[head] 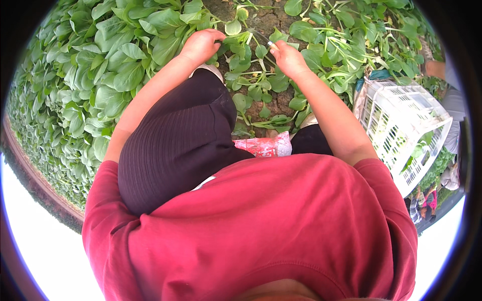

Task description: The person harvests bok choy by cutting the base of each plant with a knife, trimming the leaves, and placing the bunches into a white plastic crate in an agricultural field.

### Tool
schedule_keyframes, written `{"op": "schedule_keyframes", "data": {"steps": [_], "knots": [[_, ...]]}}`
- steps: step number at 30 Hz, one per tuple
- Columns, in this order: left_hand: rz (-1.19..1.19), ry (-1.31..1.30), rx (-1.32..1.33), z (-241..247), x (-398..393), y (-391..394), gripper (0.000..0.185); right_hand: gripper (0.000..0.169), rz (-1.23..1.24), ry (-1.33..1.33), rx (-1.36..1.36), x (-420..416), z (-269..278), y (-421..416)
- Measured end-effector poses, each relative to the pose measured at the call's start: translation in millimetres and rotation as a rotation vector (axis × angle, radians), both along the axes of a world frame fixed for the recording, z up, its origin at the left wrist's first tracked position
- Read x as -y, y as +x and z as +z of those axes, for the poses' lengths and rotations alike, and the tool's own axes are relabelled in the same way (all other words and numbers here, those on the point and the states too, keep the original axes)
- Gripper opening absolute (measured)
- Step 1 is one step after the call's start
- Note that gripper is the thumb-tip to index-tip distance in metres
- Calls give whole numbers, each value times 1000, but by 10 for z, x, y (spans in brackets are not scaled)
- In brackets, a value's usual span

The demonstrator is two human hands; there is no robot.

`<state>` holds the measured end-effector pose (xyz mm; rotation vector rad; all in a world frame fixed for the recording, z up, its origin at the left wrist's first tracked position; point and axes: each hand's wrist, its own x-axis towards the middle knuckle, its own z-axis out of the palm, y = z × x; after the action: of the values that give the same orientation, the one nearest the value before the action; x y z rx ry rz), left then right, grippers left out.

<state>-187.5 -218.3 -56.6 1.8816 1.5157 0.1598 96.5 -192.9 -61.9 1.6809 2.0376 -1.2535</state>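
Note:
My left hand (pixel 203 43) is at the edge of the dense leafy green plants (pixel 165 26), its fingers curled down among leaves; whether they grip a stem cannot be told. My right hand (pixel 288 58) is closed around the handle of a knife (pixel 272 45), whose thin blade points up and left toward a pale cut stem. Between the hands lie loose leaves and a leafy green (pixel 241 41) with its light stalks showing. More cut greens (pixel 339 45) are spread on the soil to the right of my right hand.
A white slatted plastic crate (pixel 399 94) with greens inside stands at the right. Beneath me is a red and white printed bag (pixel 263 146). Standing greens fill the left side. Other people are partly visible at the far right rim, one arm (pixel 435 69) reaching toward the plants.

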Motion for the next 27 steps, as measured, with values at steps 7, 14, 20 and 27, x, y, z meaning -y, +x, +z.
{"op": "schedule_keyframes", "data": {"steps": [7,14,20,27], "knots": [[-13,12,36,83,57,31,26,26,-24,15,-33,206,-89,6],[66,146,277,333,73,60,25,28,-324,-140,-295,140,46,163],[173,25,469,720,47,237,25,23,-884,-500,-1100,-187,574,166],[366,-546,1029,945,96,373,33,22,-871,-544,-1222,-215,900,-73]]}}
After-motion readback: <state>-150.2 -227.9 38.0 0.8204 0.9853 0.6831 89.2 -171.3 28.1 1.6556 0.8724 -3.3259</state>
